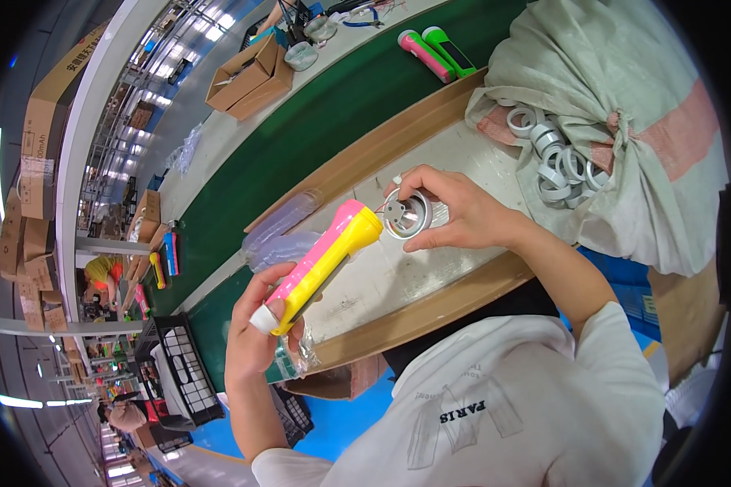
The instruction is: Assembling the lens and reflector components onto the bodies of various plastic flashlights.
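Over the near edge of the bench (430, 300), the left hand (256, 341) is closed around the tail of a pink-and-yellow torch (325, 264), seemingly steadying it. Its long axis runs up and right, open end toward the reflector (404, 214), which the right hand (455, 215) pinches just beside it, apparently for fitting. White rings (556, 166) lie far right by a sack (625, 105).

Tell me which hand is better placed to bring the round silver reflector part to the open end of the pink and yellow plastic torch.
Right. The right hand already pinches the round silver reflector part beside the pink and yellow plastic torch, whose body the left hand grips.
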`<state>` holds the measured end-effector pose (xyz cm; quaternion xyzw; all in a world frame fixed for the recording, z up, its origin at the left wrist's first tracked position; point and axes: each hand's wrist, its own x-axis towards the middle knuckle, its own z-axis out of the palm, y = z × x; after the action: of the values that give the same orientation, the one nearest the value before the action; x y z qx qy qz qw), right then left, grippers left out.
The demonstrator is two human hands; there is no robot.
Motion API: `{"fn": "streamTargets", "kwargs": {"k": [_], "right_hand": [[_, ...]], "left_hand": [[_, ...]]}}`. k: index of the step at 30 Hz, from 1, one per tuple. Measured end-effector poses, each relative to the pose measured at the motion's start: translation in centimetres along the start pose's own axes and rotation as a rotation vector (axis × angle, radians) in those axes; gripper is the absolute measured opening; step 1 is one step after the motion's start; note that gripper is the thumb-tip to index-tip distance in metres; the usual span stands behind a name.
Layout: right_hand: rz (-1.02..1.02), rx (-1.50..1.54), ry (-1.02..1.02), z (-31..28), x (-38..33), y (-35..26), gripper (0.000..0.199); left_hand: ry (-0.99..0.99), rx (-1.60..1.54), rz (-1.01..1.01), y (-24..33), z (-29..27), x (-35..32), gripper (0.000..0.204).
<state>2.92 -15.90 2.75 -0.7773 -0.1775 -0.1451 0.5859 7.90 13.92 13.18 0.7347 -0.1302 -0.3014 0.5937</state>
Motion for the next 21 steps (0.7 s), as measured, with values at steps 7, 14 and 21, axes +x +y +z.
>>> {"fn": "streamTargets", "kwargs": {"k": [7,14,21], "right_hand": [[0.128,-0.280,-0.343,-1.7,-0.3,-3.5,0.062],[-0.390,-0.072,0.022,0.6,-3.0,-4.6,0.072],[-0.539,-0.143,0.180,1.5,-4.2,-4.9,0.048]], "left_hand": [[-0.241,0.799,0.521,1.2,2.2,0.7,0.046],[-0.327,0.534,0.677,-1.9,4.1,0.9,0.043],[-0.451,0.349,0.640,-2.4,4.6,1.8,0.042]]}}
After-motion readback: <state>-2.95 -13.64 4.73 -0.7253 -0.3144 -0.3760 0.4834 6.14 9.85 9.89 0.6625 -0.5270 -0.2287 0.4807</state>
